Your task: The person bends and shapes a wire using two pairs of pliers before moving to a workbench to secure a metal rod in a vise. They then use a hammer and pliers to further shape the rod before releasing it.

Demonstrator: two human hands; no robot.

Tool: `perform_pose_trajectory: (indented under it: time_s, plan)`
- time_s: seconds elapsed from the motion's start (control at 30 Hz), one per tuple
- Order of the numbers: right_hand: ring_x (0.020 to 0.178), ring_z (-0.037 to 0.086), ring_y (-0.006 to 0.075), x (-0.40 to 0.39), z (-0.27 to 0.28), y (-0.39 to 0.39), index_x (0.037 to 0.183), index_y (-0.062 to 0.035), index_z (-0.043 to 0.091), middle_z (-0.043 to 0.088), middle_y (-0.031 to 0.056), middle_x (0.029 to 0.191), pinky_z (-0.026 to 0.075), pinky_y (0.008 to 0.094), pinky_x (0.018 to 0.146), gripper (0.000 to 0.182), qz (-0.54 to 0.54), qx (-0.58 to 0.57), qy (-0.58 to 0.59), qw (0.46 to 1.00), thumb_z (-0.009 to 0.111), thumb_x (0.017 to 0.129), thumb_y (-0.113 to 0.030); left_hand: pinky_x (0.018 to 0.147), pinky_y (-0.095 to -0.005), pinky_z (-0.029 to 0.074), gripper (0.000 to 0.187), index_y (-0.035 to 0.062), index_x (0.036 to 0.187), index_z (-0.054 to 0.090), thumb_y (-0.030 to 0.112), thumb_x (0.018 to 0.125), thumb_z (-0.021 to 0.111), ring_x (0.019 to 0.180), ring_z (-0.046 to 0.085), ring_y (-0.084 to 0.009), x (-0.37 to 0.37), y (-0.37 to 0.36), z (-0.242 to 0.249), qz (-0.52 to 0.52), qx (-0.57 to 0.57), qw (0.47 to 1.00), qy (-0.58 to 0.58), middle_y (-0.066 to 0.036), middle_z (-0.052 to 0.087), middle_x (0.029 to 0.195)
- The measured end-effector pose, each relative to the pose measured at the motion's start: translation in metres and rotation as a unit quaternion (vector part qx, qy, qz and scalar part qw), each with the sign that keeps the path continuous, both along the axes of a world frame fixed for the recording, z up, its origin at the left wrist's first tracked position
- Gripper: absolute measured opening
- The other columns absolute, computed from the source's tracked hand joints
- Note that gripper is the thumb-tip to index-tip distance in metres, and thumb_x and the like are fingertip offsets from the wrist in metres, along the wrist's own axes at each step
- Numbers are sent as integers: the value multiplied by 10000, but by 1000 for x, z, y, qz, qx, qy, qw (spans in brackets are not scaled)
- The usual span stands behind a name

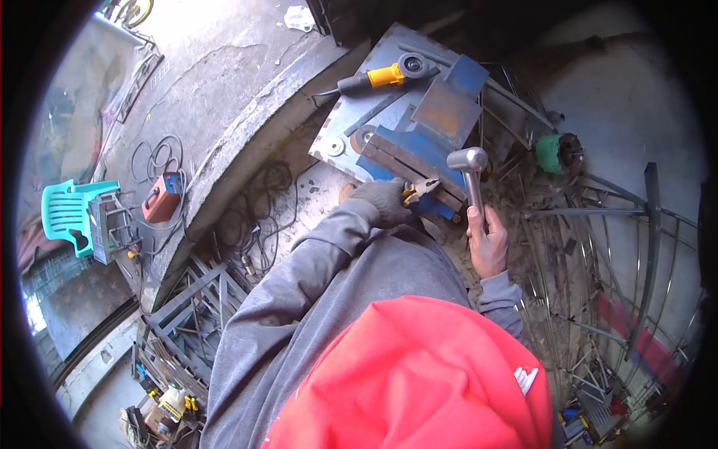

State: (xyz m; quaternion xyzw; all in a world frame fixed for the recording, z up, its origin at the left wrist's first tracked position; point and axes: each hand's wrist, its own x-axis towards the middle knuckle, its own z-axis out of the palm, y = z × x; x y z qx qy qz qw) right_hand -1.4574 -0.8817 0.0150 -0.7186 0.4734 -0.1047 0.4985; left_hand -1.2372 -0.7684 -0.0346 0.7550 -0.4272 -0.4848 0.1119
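My left hand (383, 200), in a grey glove, is closed around yellow-and-black pliers (420, 190) at the near edge of a blue vise (411, 156). The pliers' metal jaws point right, over the vise's jaws; whether they grip anything is too small to tell. My right hand (488, 243) is bare and wrapped round the handle of a metal hammer (468, 159). The hammer is raised upright just right of the vise, its head at the top. A rusty plate (447, 112) forms part of the vise's top behind the jaws.
A yellow angle grinder (385, 76) lies on the metal worktable (325, 135) behind the vise. Metal frames and rods (651, 247) stand at the right, near a green cylinder (557, 153). Cables (262, 187) and a red machine (162, 197) are at the left.
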Motion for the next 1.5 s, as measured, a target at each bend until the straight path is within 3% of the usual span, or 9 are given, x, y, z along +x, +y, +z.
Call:
perform_pose_trajectory:
  time_s: [0.13, 0.27, 0.33, 0.53, 0.87, 0.97, 1.2, 1.4, 1.5]
  plan:
    - [478, 422, 27, -25, -30, 1, 982, -71, 597, 474, -45, 649, 320, 213, 417, 398, -65, 79, -3, 995, 576, 999, -468, 911, -449, 486, 565, 64, 1263, 566, 409, 826, 663, 1090, 640, -387, 18, 15, -1, -61, 35, 990, 122, -230, 682, 1101]
    - [448, 414, 26, -46, -32, 9, 1024, -78, 602, 463, -46, 636, 314, 213, 391, 381, -131, 124, -15, 983, 572, 1002, -456, 932, -470, 467, 517, 47, 1238, 568, 382, 847, 627, 1106, 616, -408, 15, 21, 2, -101, 59, 992, 57, -247, 635, 1190]
    - [519, 452, 70, -52, -28, 17, 885, -41, 566, 474, -22, 626, 369, 263, 483, 450, -192, 164, -4, 968, 556, 1005, -475, 933, -496, 466, 476, 60, 1239, 567, 358, 869, 599, 1110, 605, -424, 13, 18, -9, -156, 7, 986, -57, -252, 632, 1190]
    - [543, 506, 131, -82, -48, 43, 883, -27, 561, 499, 27, 626, 415, 322, 521, 453, -249, 143, 24, 958, 553, 1004, -464, 811, -497, 544, 362, 24, 1032, 684, 339, 881, 589, 882, 687, -411, 12, -56, 32, -256, 1, 965, -55, -229, 700, 913]
    - [760, 670, 349, -97, -57, 56, 1070, -16, 623, 649, 201, 795, 497, 434, 686, 453, -233, 112, 46, 965, 540, 996, -456, 822, -441, 548, 305, 183, 1015, 727, 427, 862, 624, 936, 694, -328, 15, -183, 26, -574, -49, 782, -239, -83, 727, 954]
    - [845, 666, 434, -101, -64, 62, 1119, -21, 626, 672, 254, 893, 506, 461, 725, 446, -226, 93, 35, 969, 542, 997, -443, 849, -415, 496, 240, 212, 965, 729, 414, 864, 649, 973, 676, -260, 5, -213, 16, -665, -18, 678, -312, -28, 707, 951]
    - [867, 653, 464, -97, -62, 67, 1093, -22, 626, 668, 264, 905, 507, 472, 709, 433, -226, 96, 33, 969, 555, 995, -437, 874, -364, 428, 131, 225, 956, 721, 314, 887, 655, 976, 615, -200, -28, -238, 4, -721, -195, 541, -386, -5, 653, 923]
    - [876, 643, 470, -90, -56, 68, 1030, -14, 606, 653, 278, 890, 489, 481, 692, 434, -229, 131, 24, 964, 549, 998, -443, 858, -382, 452, 136, 208, 965, 718, 297, 886, 654, 964, 631, -217, -22, -236, 3, -708, -264, 535, -377, -19, 657, 923]
    - [895, 642, 471, -89, -70, 67, 1049, -9, 595, 657, 281, 910, 497, 492, 717, 411, -225, 145, 41, 963, 551, 994, -413, 850, -391, 464, 138, 200, 969, 717, 289, 885, 654, 958, 639, -225, 2, -216, 15, -673, -223, 627, -325, -26, 659, 923]
